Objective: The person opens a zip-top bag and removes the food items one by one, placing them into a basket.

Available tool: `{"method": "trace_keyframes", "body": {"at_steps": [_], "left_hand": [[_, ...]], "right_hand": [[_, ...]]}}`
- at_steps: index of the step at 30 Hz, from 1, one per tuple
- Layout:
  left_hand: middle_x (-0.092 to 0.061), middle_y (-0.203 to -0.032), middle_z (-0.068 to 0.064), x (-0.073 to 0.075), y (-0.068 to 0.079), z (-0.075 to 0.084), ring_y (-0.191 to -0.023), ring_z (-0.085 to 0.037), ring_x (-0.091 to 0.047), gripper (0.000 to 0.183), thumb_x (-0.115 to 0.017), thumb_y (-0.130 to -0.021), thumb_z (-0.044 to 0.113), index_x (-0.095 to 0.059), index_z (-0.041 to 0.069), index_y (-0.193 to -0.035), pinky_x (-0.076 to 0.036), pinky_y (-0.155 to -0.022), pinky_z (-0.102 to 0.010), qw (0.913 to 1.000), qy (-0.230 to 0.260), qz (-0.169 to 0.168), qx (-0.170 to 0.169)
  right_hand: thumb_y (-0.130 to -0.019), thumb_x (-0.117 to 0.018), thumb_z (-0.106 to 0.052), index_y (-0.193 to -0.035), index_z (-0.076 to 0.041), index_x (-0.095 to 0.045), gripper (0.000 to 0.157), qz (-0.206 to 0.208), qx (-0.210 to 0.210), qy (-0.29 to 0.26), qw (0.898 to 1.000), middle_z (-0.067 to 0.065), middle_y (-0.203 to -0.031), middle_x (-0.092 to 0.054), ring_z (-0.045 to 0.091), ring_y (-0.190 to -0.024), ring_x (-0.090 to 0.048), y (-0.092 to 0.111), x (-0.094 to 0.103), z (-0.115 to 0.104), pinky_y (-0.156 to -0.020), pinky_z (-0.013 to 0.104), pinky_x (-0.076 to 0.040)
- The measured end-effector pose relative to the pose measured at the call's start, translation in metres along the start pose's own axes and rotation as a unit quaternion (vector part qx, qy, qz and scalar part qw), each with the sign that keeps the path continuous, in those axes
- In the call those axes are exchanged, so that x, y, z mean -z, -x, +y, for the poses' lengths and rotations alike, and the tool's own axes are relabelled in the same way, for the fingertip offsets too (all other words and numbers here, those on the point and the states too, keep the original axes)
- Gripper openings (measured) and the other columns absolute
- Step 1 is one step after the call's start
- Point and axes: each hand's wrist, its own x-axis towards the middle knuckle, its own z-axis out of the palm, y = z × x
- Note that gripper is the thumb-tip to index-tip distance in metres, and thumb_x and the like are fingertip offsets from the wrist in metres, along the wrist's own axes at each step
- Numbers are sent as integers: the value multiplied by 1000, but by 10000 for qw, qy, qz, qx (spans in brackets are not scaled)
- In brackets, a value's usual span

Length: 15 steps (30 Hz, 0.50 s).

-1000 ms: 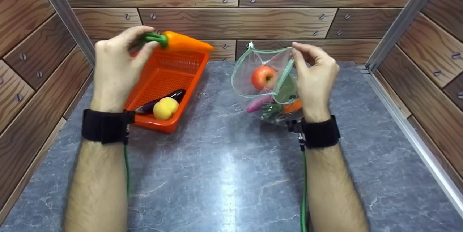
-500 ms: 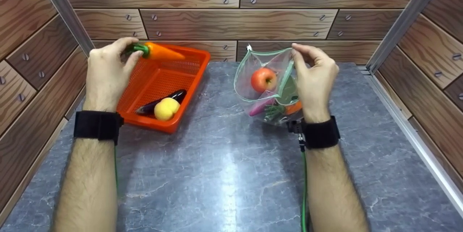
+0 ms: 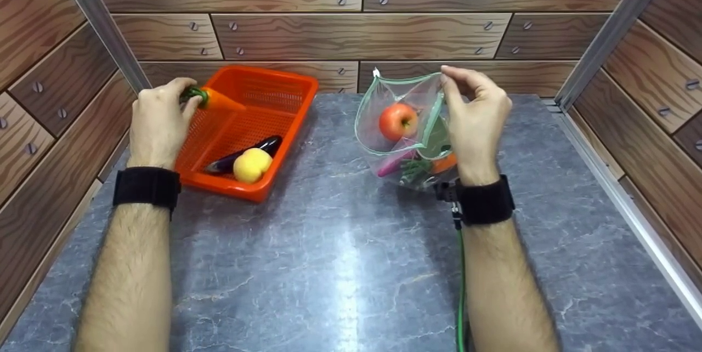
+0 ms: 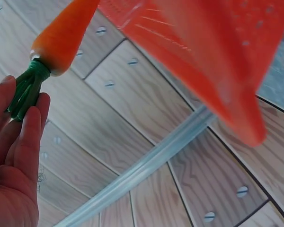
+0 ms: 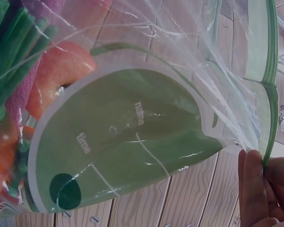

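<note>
My left hand [image 3: 160, 119] pinches an orange carrot [image 3: 222, 102] by its green stem, over the left side of the red plastic basket [image 3: 292, 138]. In the left wrist view the carrot [image 4: 61, 40] points away from the fingertips, beside the basket wall. A dark eggplant [image 3: 270, 145] and a yellow peach-like fruit [image 3: 252, 165] lie in the basket. With thumb and fingers, my right hand [image 3: 478, 121] pinches the rim of a clear zip bag [image 3: 368, 116], its mouth spread. Inside show a red apple [image 3: 398, 121], a pink-purple item [image 3: 396, 163] and another carrot [image 3: 444, 163].
A grey marbled tabletop [image 3: 307, 264] lies under everything. Wood-patterned walls [image 3: 285, 37] and metal rails [image 3: 630, 204] bound it. The bag carries a green label [image 5: 128, 127] reading "name" and "time". A green cable [image 3: 461, 280] runs along the right forearm.
My left hand has carried the carrot left and down, from above the basket's far rim to low over its left side. The right hand and bag have barely moved.
</note>
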Motion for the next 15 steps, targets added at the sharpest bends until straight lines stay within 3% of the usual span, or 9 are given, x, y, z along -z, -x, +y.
{"method": "trace_keyframes", "body": {"at_steps": [7, 15], "left_hand": [[-80, -139, -34, -7, 1, -13, -125, -67, -75, 31, -76, -115, 12, -78, -1, -143, -63, -105, -77, 9995, -317, 16, 97], [-80, -135, -37, -15, 6, -27, -119, -71, -74, 28, -76, -115, 10, -78, -2, -140, -62, -99, -82, 9982, -489, -251, 233]], "right_hand": [[-108, -84, -9, -120, -7, -92, 14, -6, 28, 116, 9999, 11, -116, -91, -7, -90, -74, 1, 0, 0, -84, 17, -58], [-108, -85, -8, -120, -6, -92, 14, 4, 12, 109, 9999, 13, -115, -91, -7, -89, -73, 0, -1, 1, -85, 19, -59]]}}
